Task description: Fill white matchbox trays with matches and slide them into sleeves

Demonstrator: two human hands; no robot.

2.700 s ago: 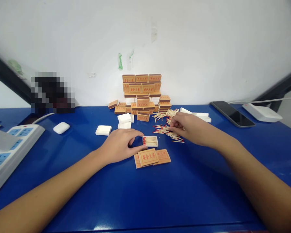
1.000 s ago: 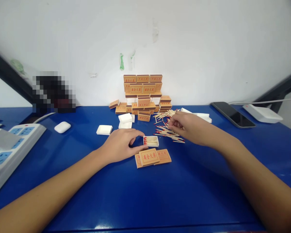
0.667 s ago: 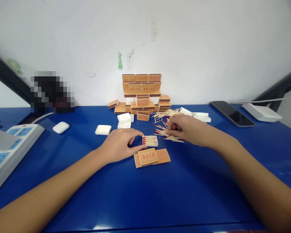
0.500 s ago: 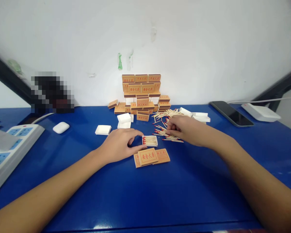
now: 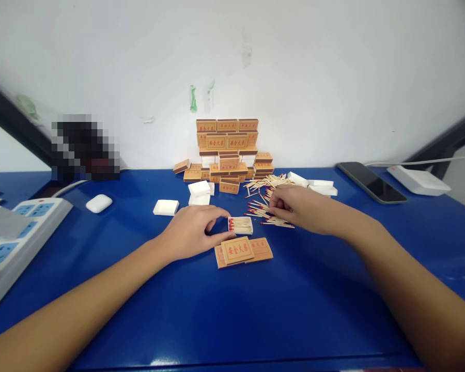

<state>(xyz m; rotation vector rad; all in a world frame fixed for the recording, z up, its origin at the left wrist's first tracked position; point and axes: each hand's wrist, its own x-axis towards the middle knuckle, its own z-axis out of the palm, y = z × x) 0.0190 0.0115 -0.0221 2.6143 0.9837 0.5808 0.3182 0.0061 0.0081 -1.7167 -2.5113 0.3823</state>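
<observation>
Blue bench (image 5: pixel 232 310) against a white wall (image 5: pixel 333 77), seen from the wearer's own eyes, both bare forearms reaching in from the bottom corners.

Left hand (image 5: pixel 196 230) lies palm down near the middle of the bench. Its fingers curve in a loose, open C, with the index tip and thumb tip just beside the left edge of a small white tray (image 5: pixel 241 225). The tray is partly filled with red-tipped matches lying side by side. Touching the tray's near edge are a few flat orange sleeves (image 5: pixel 238 250) with red print, overlapping one another.

Right hand (image 5: pixel 300 206) sits to the right of the tray, knuckles up. Its fingertips are pinched shut on a few loose matches (image 5: pixel 261 199) at the near edge of a scattered pile. The pile spreads between the tray and the wall.

Behind the pile, orange boxes (image 5: pixel 228 150) are stacked against the wall, with more lying around the foot of the stack. Empty white trays (image 5: pixel 166 207) lie left of the stack, and others lie to its right.

Far left is a grey power strip (image 5: pixel 8 232) with blue sockets, and a white earbud case (image 5: pixel 98 203) near it. Far right is a dark phone (image 5: pixel 370 182), face up, beside a white device (image 5: pixel 418 180) with a cable.
</observation>
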